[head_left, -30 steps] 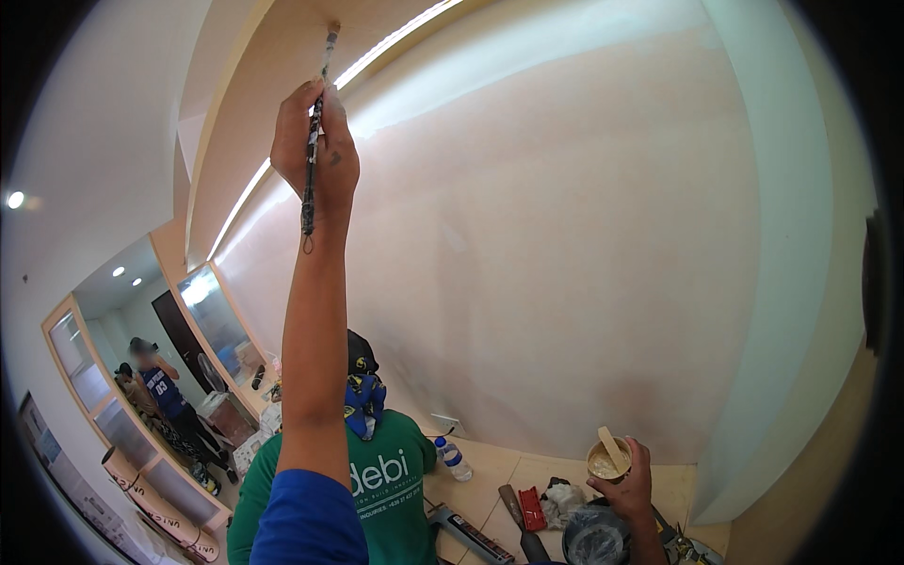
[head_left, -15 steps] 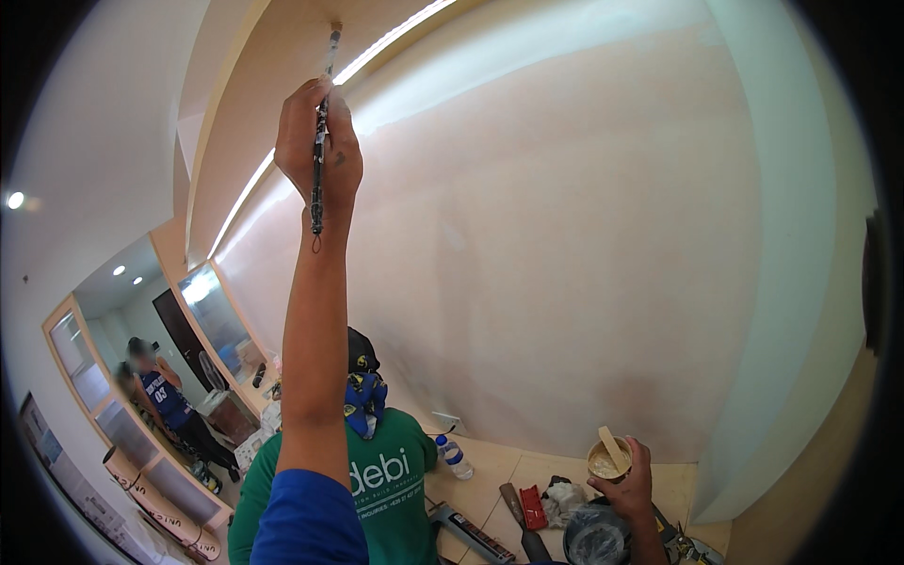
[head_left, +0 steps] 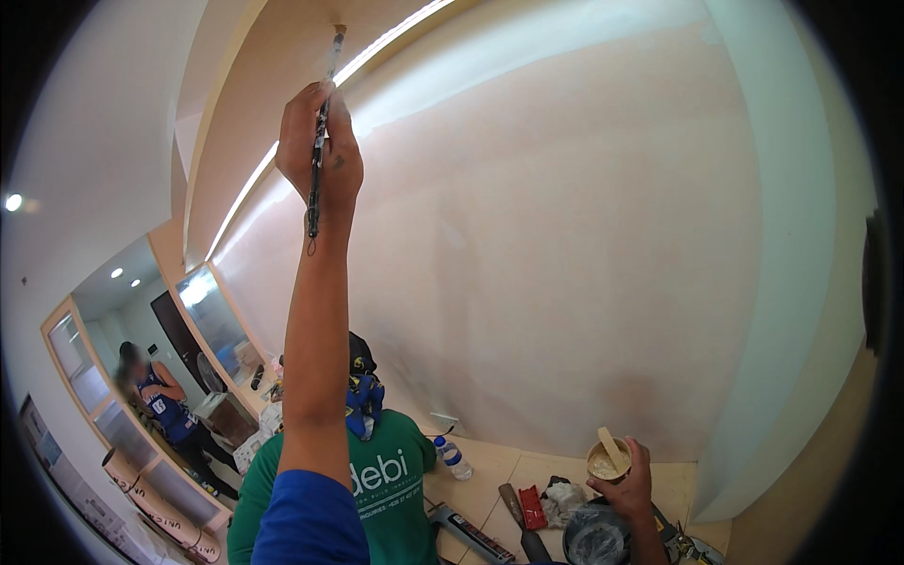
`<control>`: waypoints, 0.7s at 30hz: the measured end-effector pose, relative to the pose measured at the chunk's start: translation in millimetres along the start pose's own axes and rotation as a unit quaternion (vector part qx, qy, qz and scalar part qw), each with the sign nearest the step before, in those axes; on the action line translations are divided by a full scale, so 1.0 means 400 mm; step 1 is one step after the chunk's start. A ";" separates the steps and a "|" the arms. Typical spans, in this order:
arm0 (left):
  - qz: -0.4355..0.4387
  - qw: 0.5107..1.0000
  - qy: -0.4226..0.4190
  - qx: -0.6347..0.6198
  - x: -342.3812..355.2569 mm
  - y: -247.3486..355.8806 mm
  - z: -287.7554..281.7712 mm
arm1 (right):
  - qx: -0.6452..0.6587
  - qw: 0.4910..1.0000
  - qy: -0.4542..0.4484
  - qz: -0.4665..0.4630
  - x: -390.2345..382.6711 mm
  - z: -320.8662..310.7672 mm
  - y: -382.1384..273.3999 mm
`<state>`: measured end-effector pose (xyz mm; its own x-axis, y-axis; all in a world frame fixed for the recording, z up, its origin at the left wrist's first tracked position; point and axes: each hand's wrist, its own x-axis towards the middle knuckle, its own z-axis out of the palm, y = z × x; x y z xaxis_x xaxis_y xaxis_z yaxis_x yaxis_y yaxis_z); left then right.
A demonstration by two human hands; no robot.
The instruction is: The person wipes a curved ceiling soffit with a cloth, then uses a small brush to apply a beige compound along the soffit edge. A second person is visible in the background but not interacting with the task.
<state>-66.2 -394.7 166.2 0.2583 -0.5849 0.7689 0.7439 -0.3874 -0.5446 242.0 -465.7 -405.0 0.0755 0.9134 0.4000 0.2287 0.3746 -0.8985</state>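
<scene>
My left hand [head_left: 320,141] is raised high at arm's length, its fingers closed round a thin paintbrush [head_left: 317,179] with a dark, speckled handle and a cord loop at its end. The small brown bristle tip is up at the wooden panel [head_left: 254,89], beside a glowing light strip; whether it touches cannot be told. Low on the right, my right hand [head_left: 634,480] grips a small cup [head_left: 600,463] of pale, creamy stuff, thumb in front. A flat wooden stick [head_left: 615,452] leans in the cup.
A co-worker in a green shirt [head_left: 405,499] is close below my left arm. On the wooden surface are a water bottle [head_left: 454,459], a caulking gun [head_left: 471,537], a red item [head_left: 532,508], a crumpled rag [head_left: 563,504] and a plastic-lined bucket [head_left: 596,537]. Two people [head_left: 169,405] stand far left.
The brush tip has shifted very slightly right and down along the panel. My right hand and the cup have not moved. At the far left, a person has lowered a raised arm.
</scene>
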 end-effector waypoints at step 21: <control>-0.133 0.982 -0.020 -0.132 -0.014 0.021 -0.022 | 0.001 1.000 -0.008 0.001 0.002 -0.002 0.009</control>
<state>-66.7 -401.0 154.4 0.1049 -0.4109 0.9056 0.6039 -0.6972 -0.3862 243.8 -463.7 -407.8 0.0610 0.9162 0.3961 0.2268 0.3737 -0.8994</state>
